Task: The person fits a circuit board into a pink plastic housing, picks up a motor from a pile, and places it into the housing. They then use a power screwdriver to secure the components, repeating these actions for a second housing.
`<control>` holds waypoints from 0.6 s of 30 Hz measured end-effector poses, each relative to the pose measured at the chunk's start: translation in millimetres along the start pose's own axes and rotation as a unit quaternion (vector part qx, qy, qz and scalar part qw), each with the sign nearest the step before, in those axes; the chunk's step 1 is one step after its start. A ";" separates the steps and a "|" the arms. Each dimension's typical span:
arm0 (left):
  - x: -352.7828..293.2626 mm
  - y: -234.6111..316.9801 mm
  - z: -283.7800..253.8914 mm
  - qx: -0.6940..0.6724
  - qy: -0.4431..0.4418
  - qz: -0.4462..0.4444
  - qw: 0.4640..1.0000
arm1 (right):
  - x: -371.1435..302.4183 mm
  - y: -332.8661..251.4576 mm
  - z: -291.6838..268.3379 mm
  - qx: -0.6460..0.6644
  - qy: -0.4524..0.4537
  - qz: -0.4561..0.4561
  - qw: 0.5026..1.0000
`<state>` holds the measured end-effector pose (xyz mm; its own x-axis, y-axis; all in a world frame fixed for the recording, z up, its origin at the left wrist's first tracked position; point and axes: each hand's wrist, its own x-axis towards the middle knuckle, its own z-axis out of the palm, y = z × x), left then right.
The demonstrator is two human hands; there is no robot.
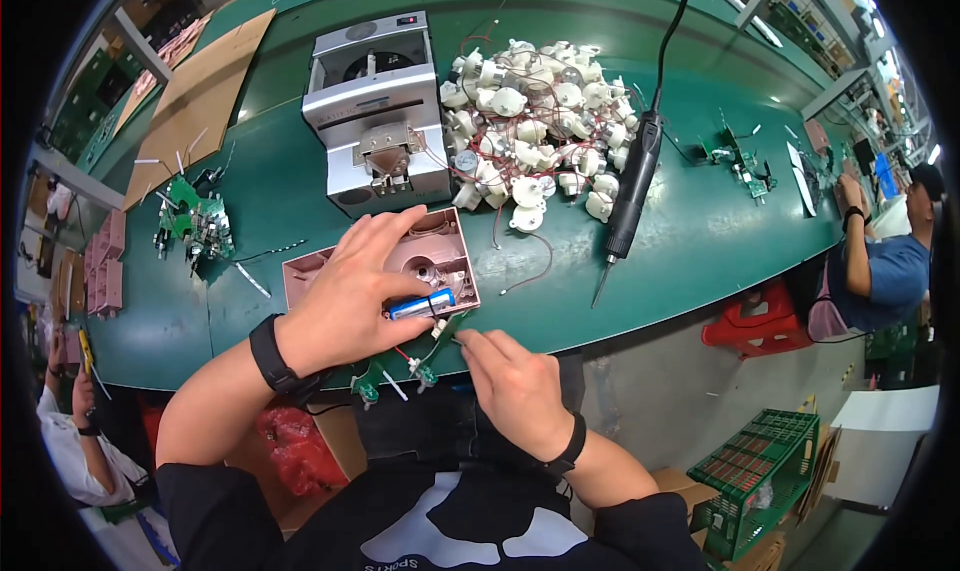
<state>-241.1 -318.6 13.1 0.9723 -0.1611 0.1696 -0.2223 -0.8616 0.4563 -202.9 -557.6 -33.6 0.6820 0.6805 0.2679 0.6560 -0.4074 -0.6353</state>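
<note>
A pink plastic housing (468,261) lies with its hollow side up at the table's front edge. My left hand (350,281) reaches across it, the other fingers lying over its far side. Between that thumb and index finger is a blue cylindrical battery (408,308) with a dark band round it, at the housing's near side. Closed in a pinch, my right hand (515,386) holds the edge of a green circuit board (447,329) just in front of the housing. Smaller green boards (425,373) with red and white wires hang over the table edge.
A grey machine (380,121) stands behind the housing, beside a heap of white plastic parts with wires (530,121). A black electric screwdriver (635,191) hangs point down at right. Green circuit boards (195,221) lie at left. Co-workers sit at both sides; a red stool (765,321) stands right.
</note>
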 end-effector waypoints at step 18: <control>-26.2 31.1 -52.5 0.073 0.033 -0.034 0.996 | 105.8 48.2 -32.7 -0.191 0.066 -0.072 0.977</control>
<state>-277.2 -315.9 68.7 0.9769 -0.0719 0.2013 -0.1380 -0.9313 0.3372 -88.6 -525.1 -12.2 0.5934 0.6735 0.4408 0.8035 -0.5284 -0.2743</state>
